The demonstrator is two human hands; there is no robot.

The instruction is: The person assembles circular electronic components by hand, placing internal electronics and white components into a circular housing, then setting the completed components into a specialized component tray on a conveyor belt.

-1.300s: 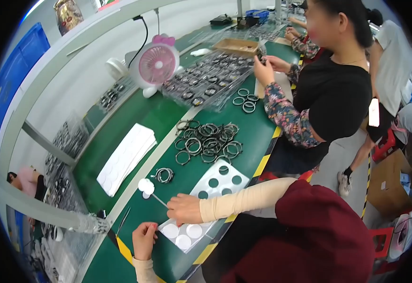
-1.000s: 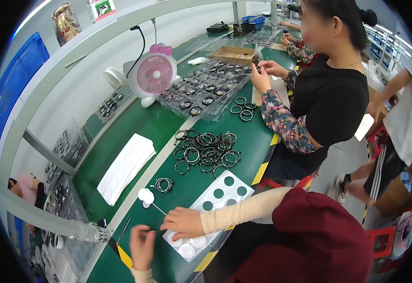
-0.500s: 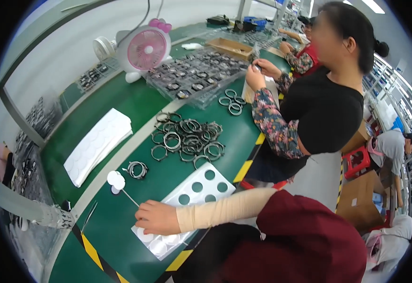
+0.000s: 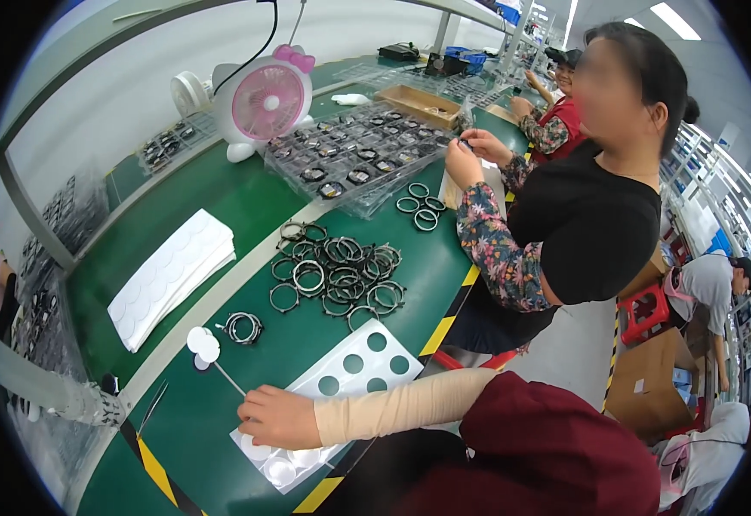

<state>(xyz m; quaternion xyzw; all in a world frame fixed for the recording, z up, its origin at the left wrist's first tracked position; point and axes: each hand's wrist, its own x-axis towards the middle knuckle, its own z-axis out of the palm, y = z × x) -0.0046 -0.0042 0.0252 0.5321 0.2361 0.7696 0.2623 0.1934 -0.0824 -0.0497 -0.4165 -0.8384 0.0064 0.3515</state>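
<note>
My right hand (image 4: 279,419), with a beige sleeve on its forearm, rests on the near left end of a white sticker sheet (image 4: 400,368). Its fingers are bent and close together; their tips and whatever they may pinch are hidden. Round openings run along the sheet's far part, and pale discs (image 4: 281,470) show beside the hand. From the fingers a thin pale rod (image 4: 227,378) runs up to several white round discs (image 4: 208,348) on the green table; I cannot tell whether the hand grips it. My left hand is out of the picture.
Several black rings (image 4: 341,271) lie heaped past the sheet, with a smaller ring stack (image 4: 243,328) nearby. Tweezers (image 4: 153,406) lie at left, below a pile of white sheets (image 4: 173,279). Beyond are a pink fan (image 4: 268,103), parts trays (image 4: 367,146) and a co-worker (image 4: 599,198).
The view has shifted, so the table's things appear slightly lower and further left. My right hand stays at the same end of the sheet, its fingers still bent.
</note>
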